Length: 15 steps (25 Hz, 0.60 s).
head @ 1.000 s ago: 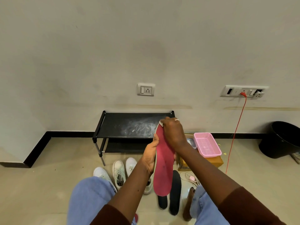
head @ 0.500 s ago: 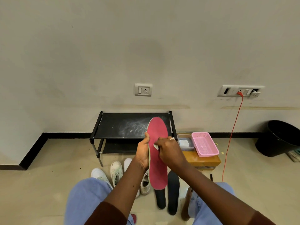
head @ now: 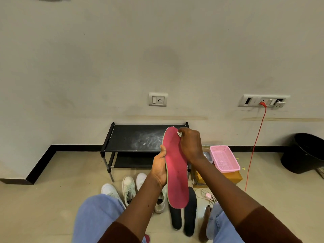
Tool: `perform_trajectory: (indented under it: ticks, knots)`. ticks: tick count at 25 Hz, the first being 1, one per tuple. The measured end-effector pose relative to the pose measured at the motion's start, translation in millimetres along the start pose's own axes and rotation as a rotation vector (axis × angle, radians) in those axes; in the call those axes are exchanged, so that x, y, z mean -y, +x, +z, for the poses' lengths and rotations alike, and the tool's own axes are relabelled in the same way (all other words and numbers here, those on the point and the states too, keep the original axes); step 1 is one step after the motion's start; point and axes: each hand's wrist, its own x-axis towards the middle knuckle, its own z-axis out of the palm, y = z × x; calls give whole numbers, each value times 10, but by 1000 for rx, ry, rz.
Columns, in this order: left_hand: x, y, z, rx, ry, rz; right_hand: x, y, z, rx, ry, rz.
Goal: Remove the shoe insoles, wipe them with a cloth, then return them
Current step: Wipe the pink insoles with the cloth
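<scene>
One long pink insole (head: 176,171) — smooth, green-edged — held upright: left hand (head: 158,170) grips its side, right hand (head: 190,146) pinches pale cloth (head: 179,134) at its toe.

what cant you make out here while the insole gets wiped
All in the head view:
- cloth: only a pale corner shows; the right hand covers the rest.
- red insole: its back faces away from the camera.
- black insoles on the floor: upper ends hidden behind the red insole.
- clear container: mostly behind the right forearm and pink basket; contents unreadable.
</scene>
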Motion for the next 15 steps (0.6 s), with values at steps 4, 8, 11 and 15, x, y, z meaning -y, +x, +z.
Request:
perform_trajectory:
  ticks: [4,8,11,15]
  knots:
    - [-85,33,-13,-25,-7,42,32,-186,14,63,54,19]
    - [-150,71,-21,-75,-3,73,21,-407,-18,109,137,159]
    - [-199,121,-52,-91,-34,106,5,-572,-7,133,156,188]
    - [-227,139,-29,-96,-68,145,13,-705,18,150,150,215]
